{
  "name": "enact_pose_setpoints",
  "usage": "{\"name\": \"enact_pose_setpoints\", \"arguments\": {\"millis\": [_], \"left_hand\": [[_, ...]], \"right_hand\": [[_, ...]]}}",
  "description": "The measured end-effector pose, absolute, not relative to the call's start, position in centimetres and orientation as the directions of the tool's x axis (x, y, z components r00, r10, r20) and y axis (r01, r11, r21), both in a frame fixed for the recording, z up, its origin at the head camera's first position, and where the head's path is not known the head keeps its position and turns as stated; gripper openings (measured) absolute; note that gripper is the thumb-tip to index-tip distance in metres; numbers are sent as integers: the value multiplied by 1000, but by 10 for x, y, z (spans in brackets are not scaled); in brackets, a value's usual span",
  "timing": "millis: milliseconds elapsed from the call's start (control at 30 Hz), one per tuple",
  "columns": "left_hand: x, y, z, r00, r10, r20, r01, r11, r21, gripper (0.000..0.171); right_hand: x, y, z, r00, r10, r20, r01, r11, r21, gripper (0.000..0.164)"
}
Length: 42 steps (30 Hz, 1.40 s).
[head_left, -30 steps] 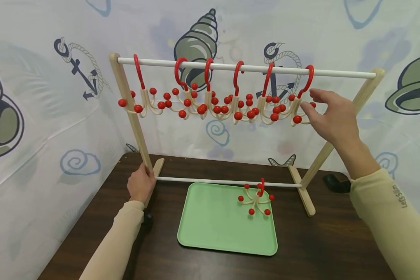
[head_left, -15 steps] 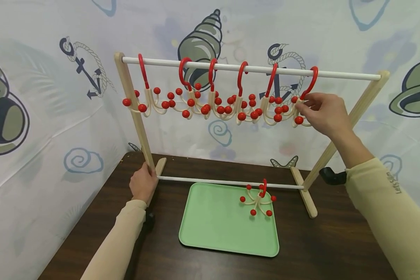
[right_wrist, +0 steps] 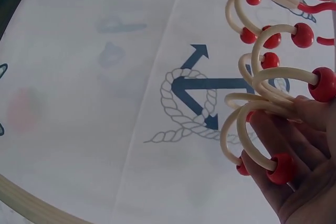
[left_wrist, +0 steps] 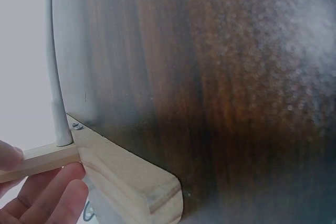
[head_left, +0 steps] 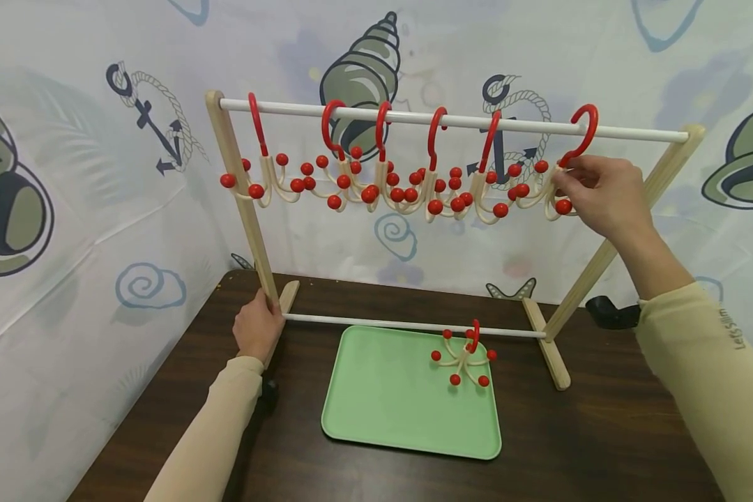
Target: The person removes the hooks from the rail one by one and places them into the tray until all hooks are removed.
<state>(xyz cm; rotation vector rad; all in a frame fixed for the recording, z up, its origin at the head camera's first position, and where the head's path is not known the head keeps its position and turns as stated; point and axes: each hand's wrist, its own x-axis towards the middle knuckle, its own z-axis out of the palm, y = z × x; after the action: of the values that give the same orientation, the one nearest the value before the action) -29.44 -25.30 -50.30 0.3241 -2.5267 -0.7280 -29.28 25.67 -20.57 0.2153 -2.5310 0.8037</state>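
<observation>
Partly, the R grip [head_left: 610,199] hid the neck & far arms of the end hanger [head_left: 553,185], & in the R wrist view that hanger's red hook [head_left: 594,127] wasn't in full sight. W/ balls overlapping mid-row, from the next hanger [head_left: 477,183] leftward, it was hard to tell which arm was whose. The L grip's [head_left: 257,328] thumb was cropped in the L wrist view; both sleeves [head_left: 705,376] & the near part of the surface [head_left: 609,439] were cut off.

Room-wise, a stretch of top rail [head_left: 640,134] showed btwn the red hook & the R post [head_left: 586,279], w/ another gap toward the next hanger. Below, the green tray [head_left: 383,390] had its far edge near the lower rod [head_left: 364,321]; a strip of surface lay btwn tray & R foot [head_left: 547,348].

Thumb & fingers of the R grip were pinched on the end hanger's neck, just under its red hook, arms spreading L; whether the rail bore its wt. couldn't be told. The L grip was clamped round the L post [head_left: 245,223] near its base, well apart from the end hanger. Another, the tray hanger [head_left: 461,361], lay by the tray's far R corner, below the R grip.
</observation>
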Motion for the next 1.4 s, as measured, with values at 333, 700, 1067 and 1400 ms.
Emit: {"name": "enact_pose_setpoints", "arguments": {"millis": [333,700,1067,1400], "left_hand": [[-298,-255,-509,-853,-346,390,-88,833,547,20],[-301,-256,-508,-860,-342,378,-96,836,540,22],[-302,-252,-508,-859,-346,377,-97,833,544,22],[-303,-254,-509,-850,-360,385,-105,832,545,19]], "right_hand": [[-276,277,-196,-882,100,461,-199,807,-556,56],[-228,293,-244,-852,148,502,-213,778,-591,50],[-172,267,-361,-882,55,468,-266,763,-590,26],[-141,240,-447,-943,121,310,-166,637,-753,19]]}}
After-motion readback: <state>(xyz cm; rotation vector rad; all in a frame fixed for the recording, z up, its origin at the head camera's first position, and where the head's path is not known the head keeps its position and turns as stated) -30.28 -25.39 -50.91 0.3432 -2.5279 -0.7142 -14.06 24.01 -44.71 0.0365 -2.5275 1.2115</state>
